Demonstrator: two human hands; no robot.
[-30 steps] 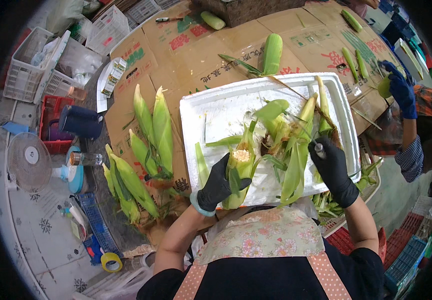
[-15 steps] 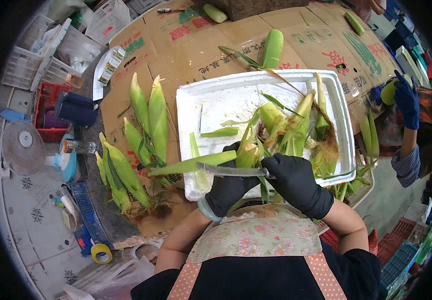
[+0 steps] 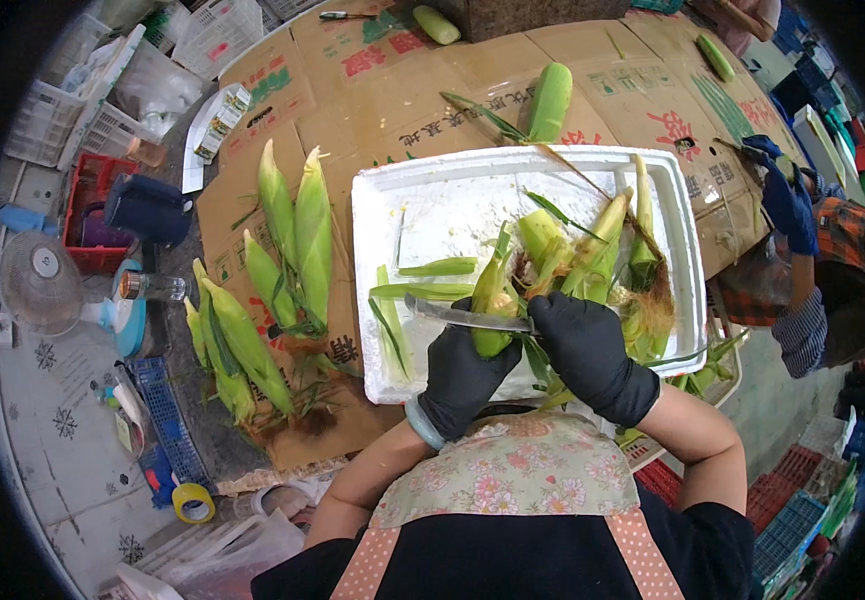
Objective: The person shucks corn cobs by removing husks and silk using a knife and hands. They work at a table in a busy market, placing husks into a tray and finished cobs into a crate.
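Currently I have the left hand (image 3: 464, 370), black-gloved, with its fingers wrapped firmly around the lower part of a green-husked ear of corn (image 3: 494, 288), held at the near side of the white foam tray (image 3: 442, 208). The right hand (image 3: 592, 350), gloved alike, has its fingers curled tight on a knife (image 3: 467, 317). The blade points left across the ear; I can't tell from my view whether they touch. Other corn ears (image 3: 597, 245) lie in the tray to the right, with husk strips (image 3: 437, 267) to the left. The tray sits on a cardboard-covered desk (image 3: 382, 105), beside unpeeled ears (image 3: 314, 240) on its left.
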